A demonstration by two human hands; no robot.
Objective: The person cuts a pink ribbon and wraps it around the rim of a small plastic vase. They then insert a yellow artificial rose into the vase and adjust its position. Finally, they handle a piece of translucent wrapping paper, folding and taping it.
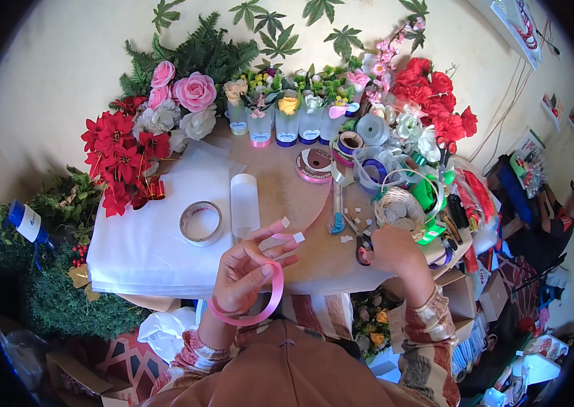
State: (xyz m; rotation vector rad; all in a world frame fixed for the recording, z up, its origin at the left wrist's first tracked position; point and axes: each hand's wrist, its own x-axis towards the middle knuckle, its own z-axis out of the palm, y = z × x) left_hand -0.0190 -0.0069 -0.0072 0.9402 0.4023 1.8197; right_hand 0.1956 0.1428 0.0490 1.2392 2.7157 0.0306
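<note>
My left hand (238, 277) pinches a pink ribbon (276, 293) between thumb and fingers. The ribbon loops below the palm, and a strand runs back toward a ribbon spool (315, 165) lying on the table. Small white pieces of tape (299, 237) stick to two raised fingertips of this hand. At the table's right side my right hand (397, 252) is closed at the red and black handles of a pair of scissors (363, 249), whose blades point away from me. Its fingertips are partly hidden. More little white pieces (346, 239) lie beside the scissors.
A tape roll (200, 223) rests on translucent sheets (144, 237) at left. A blue cutter (337, 218) lies mid-table, beside a wicker basket (399, 207). Several flower-filled cups (287, 125) line the back, between red poinsettias (120, 152) and red flowers (429, 95). Another person (558, 220) is far right.
</note>
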